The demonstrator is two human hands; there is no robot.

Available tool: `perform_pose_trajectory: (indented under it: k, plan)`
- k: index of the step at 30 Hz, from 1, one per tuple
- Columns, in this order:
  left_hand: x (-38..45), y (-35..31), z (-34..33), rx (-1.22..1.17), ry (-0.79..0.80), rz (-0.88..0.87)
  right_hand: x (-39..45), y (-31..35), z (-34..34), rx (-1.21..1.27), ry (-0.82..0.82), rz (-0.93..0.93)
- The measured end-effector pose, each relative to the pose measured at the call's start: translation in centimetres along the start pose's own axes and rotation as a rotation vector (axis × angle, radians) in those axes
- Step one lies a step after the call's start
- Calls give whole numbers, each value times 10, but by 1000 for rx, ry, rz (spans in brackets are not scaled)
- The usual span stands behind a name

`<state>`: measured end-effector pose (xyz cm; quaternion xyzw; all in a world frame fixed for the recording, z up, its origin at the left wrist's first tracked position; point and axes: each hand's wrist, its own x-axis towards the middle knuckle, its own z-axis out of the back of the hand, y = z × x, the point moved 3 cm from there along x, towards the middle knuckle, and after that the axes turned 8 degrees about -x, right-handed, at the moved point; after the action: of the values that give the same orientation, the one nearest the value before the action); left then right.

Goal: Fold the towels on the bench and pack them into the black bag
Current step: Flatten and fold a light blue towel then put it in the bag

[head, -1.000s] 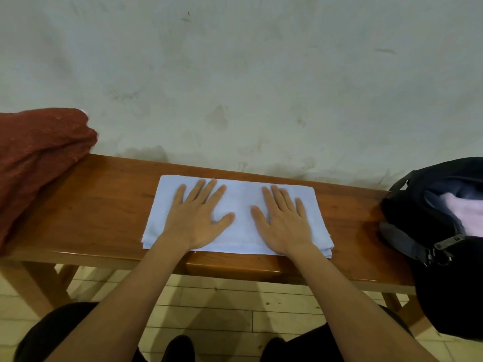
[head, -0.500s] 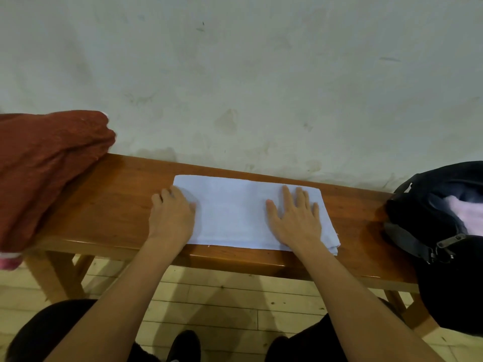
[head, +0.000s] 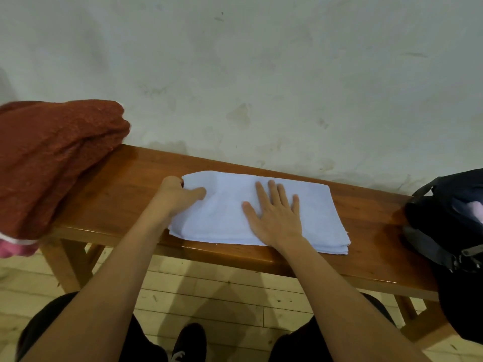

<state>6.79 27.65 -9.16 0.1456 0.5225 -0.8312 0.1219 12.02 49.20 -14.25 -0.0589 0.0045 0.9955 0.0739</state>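
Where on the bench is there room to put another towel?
Bare wood shows between the red towel and the white towel, and a narrower strip between the white towel and black bag. The bench ends are crowded.

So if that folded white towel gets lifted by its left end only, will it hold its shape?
Probably not. The white towel looks soft: its left end already curls in the left hand. Its stacked layers would likely sag and slide open once the flat right hand lifts.
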Motion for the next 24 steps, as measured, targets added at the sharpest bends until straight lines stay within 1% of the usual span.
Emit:
perform_pose_trajectory:
  k: [4,7,9,11,13,14,15,16,17,18,19,20,21,22,23,24]
  plan:
    - [-1,-3,10,-211,41,11,-1,11,2,26,-6,20]
    - [-2,-5,18,-352,30,-116,-2,22,3,88,-16,43]
    - [-5,-11,18,-399,42,-218,-3,30,3,75,-31,71]
    - [-11,-19,11,-430,97,-263,-3,39,0,76,-29,107]
    - [-19,-26,-2,-457,187,-278,-2,50,0,127,-29,172]
    - [-22,-29,-8,-464,218,-286,-2,57,2,201,-37,218]
    - [-24,-31,-15,-469,234,-295,-1,63,5,348,-53,257]
    - [-26,-32,-21,-474,236,-300,-1,65,9,569,-71,261]
    - [-25,-33,-26,-479,224,-305,-2,66,15,822,-78,222]
    - [-24,-34,-30,-485,205,-308,-3,66,20,1043,-48,165]
    - [-23,-34,-31,-489,185,-309,-4,65,25,1202,-13,118]
    - [-21,-35,-33,-488,168,-309,-5,61,31,1266,0,92]
    - [-20,-36,-34,-483,153,-305,-8,55,37,1259,-24,88]
    - [-19,-38,-35,-477,142,-303,-10,43,43,1195,-74,98]
    - [-18,-39,-37,-473,135,-306,-12,30,48,1070,-120,122]
    - [-17,-40,-39,-468,132,-315,-14,16,50,880,-138,157]
